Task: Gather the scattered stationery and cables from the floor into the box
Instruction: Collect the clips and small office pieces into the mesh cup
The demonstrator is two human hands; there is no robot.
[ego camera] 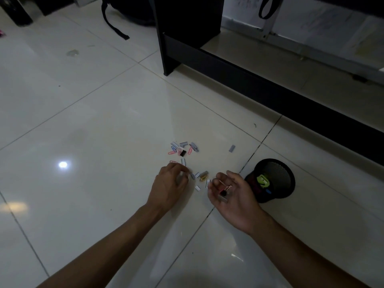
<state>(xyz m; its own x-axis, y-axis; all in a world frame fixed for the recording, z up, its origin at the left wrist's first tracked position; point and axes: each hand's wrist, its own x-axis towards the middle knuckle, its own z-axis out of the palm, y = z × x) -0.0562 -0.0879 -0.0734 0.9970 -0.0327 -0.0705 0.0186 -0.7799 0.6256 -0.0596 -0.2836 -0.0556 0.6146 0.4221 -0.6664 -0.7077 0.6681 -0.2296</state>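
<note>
Spillage was the main risk — the right hand (230, 192) cupped loose clips (224, 189) on curled fingers, the left hand (169, 183) pinched at floor scatter (182, 148), and a tilt beside the mesh cup (272, 179) could drop them.

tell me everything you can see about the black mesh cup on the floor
The black mesh cup is round, of perforated, metal-looking mesh. It sits on the pale tiled floor just right of the right hand, not touching it, its open mouth toward the camera. Inside show a lime green item and a small blue one.
</note>
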